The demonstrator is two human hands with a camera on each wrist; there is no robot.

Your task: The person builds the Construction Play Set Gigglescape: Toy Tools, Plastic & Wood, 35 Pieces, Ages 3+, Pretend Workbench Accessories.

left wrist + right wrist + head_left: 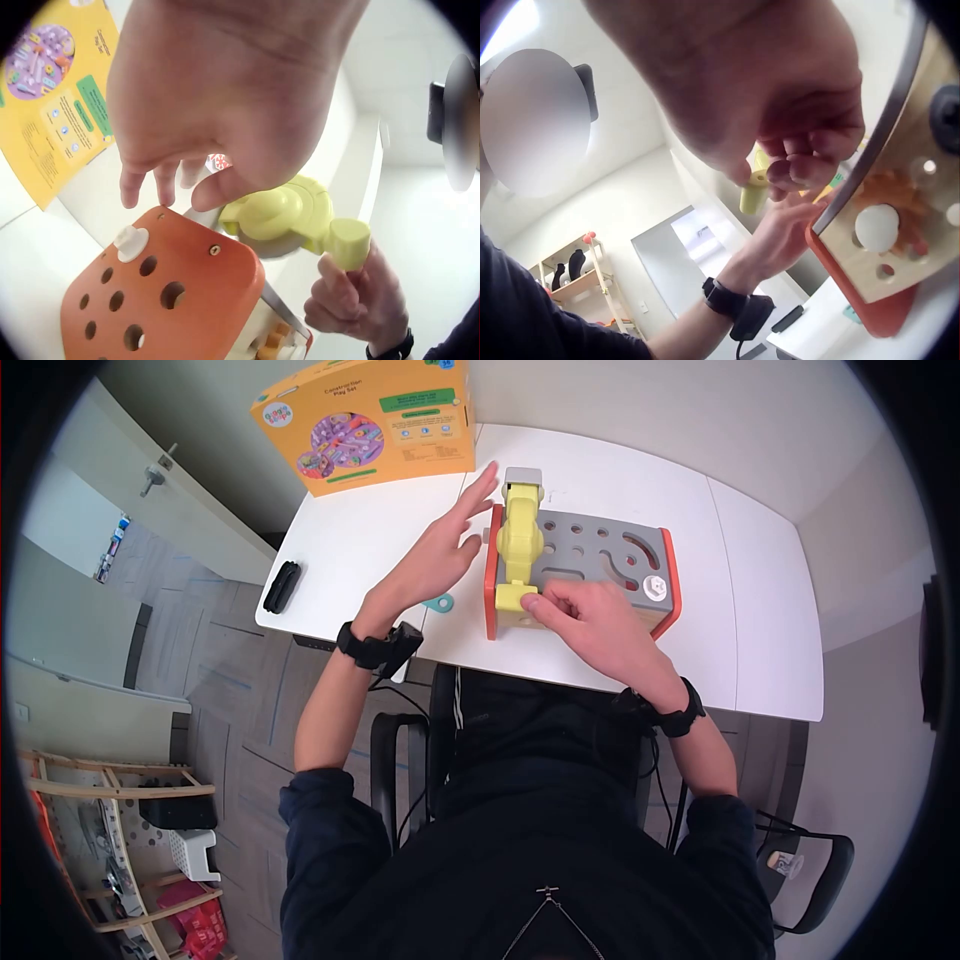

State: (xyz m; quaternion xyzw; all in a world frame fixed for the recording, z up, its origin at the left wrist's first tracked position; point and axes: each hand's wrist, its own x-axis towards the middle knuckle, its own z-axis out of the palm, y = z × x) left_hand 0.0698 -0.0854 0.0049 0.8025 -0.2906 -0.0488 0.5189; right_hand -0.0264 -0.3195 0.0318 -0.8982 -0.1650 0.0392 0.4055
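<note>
A toy workbench [590, 540] with a grey top full of holes and slots and orange side panels [225, 292] stands on the table. Along its left edge lies a yellow-green toy tool [520, 540] with a rounded housing, a grey far end and a blocky near end. My right hand [605, 625] pinches that near end between thumb and fingers. Beside the bench's left panel, my left hand [435, 560] is held with fingers extended, above a white bolt [131, 243] in that panel. An orange gear [892, 191] shows on the bench's front.
An orange Construction Play Set box [400, 420] stands at the back left of the white table [350, 550]. A black case [283, 587] lies near the left edge. Left of the bench is a teal piece [442, 603]. A white hex nut [655, 588] sits on the bench's right corner.
</note>
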